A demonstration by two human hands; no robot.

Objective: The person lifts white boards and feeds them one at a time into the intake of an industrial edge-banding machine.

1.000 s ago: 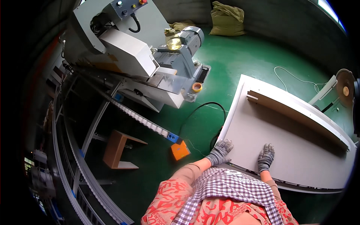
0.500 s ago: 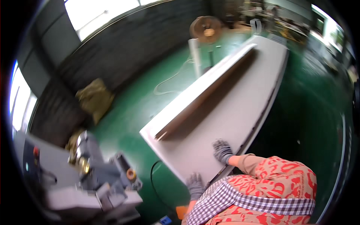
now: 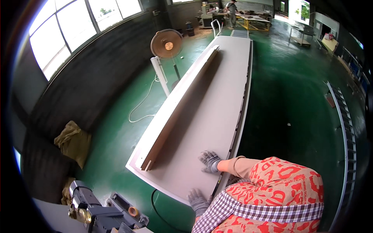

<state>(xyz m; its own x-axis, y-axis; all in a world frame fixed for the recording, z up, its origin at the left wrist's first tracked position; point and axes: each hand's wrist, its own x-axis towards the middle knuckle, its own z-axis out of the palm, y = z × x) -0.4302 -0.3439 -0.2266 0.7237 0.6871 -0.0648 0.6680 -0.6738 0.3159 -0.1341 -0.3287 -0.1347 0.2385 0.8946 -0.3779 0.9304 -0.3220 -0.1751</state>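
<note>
At the bottom centre of the frame, the gloved left hand (image 3: pixel 198 202) lies on the near corner of a long pale panel (image 3: pixel 217 116), its fingers slightly apart. Just above it, the gloved right hand (image 3: pixel 210 161) rests on the same panel, fingers spread, gripping nothing. The panel (cut off by the right rim a second ago) now runs from the lower centre to the top centre, a long white strip (image 3: pixel 176 101) lying along its left side. The grey machine (image 3: pixel 105 213), which stood at the upper left, now shows only partly at the lower left. The sack (image 3: pixel 74 143) has shifted from top centre to the left. Farther off, the round fan (image 3: pixel 160 46) stands upper centre-left instead of at the right edge; farthest, a person (image 3: pixel 231 11) has come into view.
</note>
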